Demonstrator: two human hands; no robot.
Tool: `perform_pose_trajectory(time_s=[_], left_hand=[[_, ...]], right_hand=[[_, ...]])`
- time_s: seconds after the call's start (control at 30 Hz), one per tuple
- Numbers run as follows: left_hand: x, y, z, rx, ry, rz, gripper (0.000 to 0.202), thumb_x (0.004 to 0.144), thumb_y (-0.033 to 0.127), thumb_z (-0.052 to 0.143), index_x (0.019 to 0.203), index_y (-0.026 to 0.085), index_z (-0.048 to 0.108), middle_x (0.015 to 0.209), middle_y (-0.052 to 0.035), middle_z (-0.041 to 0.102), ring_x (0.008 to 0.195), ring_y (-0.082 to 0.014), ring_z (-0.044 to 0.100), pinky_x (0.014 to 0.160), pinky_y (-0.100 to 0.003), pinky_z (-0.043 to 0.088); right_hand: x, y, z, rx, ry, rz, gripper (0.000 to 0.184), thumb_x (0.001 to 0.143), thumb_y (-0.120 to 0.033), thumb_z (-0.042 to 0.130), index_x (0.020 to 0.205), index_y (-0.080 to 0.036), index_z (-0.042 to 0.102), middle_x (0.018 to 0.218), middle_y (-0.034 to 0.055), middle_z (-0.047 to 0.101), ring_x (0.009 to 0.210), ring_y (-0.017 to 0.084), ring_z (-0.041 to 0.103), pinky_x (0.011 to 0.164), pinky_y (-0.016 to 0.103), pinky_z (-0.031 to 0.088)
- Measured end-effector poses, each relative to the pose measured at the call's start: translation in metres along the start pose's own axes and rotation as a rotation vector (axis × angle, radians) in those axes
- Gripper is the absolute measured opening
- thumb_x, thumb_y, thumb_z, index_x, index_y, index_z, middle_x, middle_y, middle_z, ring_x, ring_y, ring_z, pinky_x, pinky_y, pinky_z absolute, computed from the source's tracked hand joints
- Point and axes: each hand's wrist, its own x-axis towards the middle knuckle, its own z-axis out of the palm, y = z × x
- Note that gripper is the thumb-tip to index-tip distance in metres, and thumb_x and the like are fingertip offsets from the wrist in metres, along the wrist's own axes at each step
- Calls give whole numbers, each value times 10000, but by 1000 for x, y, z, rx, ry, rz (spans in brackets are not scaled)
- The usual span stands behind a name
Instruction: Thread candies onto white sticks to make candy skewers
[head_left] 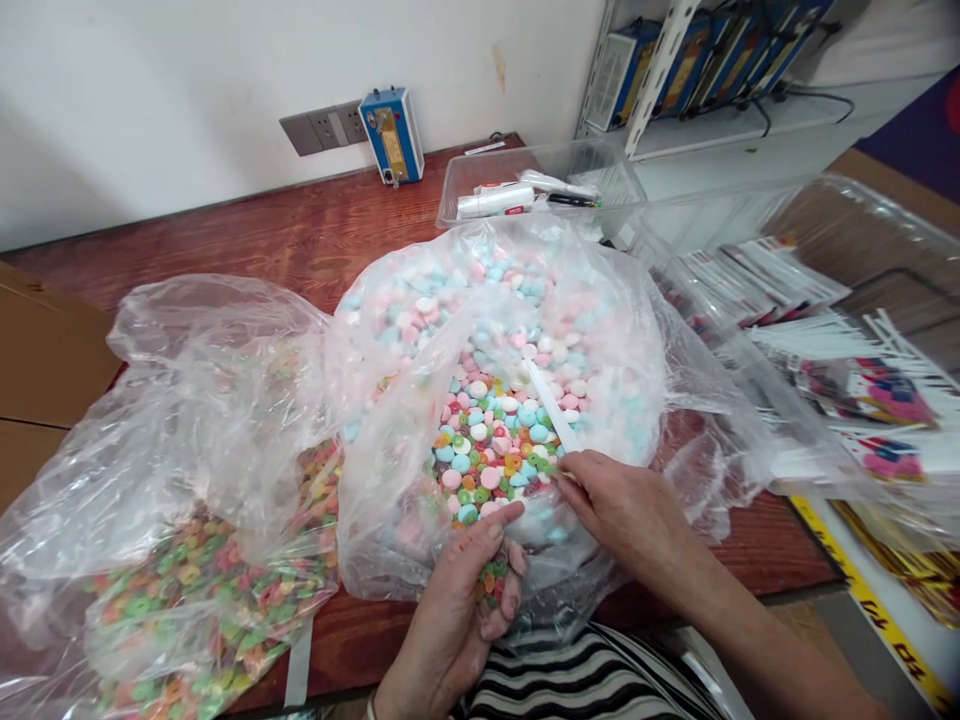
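Observation:
My left hand (457, 600) is cupped at the near edge of a big clear plastic bag (375, 520), fingers curled around several small ring-shaped pieces (492, 580) in green, orange and red. Between the thumb and fingers of my right hand (630, 520) is a slim white plastic stick (551, 405), which slants over the bag's opening with its far end among the contents. Inside the bag lie round pastel candies (491, 478) in pink, blue and white, mixed with small coloured rings near the opening.
A second clear bag (217, 310) holding coloured rings lies on the wooden table (300, 255) at left. Behind stands a clear bin (450, 190) with white tubes and pens. Another bin (832, 190) at right holds printed packets. A blue device (392, 137) leans by the wall sockets (322, 128).

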Motion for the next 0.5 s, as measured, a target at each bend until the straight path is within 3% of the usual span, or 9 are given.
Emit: perform_pose_trajectory(time_s=[0.17, 0.33, 0.5], left_hand=[[3, -1, 2, 87, 10, -63, 426, 850, 378, 635, 1198, 134, 619, 735, -7, 586, 423, -43, 470, 333, -149, 135], [5, -6, -2, 76, -34, -96, 387, 860, 369, 625, 1167, 133, 637, 770, -19, 602, 440, -45, 497, 333, -148, 136], [6, -7, -2, 36, -59, -73, 369, 874, 347, 609, 1170, 128, 635, 776, -24, 602, 455, -43, 499, 335, -139, 146]], right_hand=[[18, -14, 0, -69, 12, 14, 140, 952, -288, 518, 922, -182, 604, 902, 52, 682, 728, 207, 674, 524, 294, 268], [18, -3, 3, -1, -2, 29, 155, 964, -256, 473, 931, -191, 610, 899, 35, 682, 764, 195, 672, 565, 282, 317], [10, 6, 14, -53, 78, -29, 239, 991, -246, 417, 925, -189, 639, 865, 41, 664, 705, 173, 649, 543, 279, 297]])
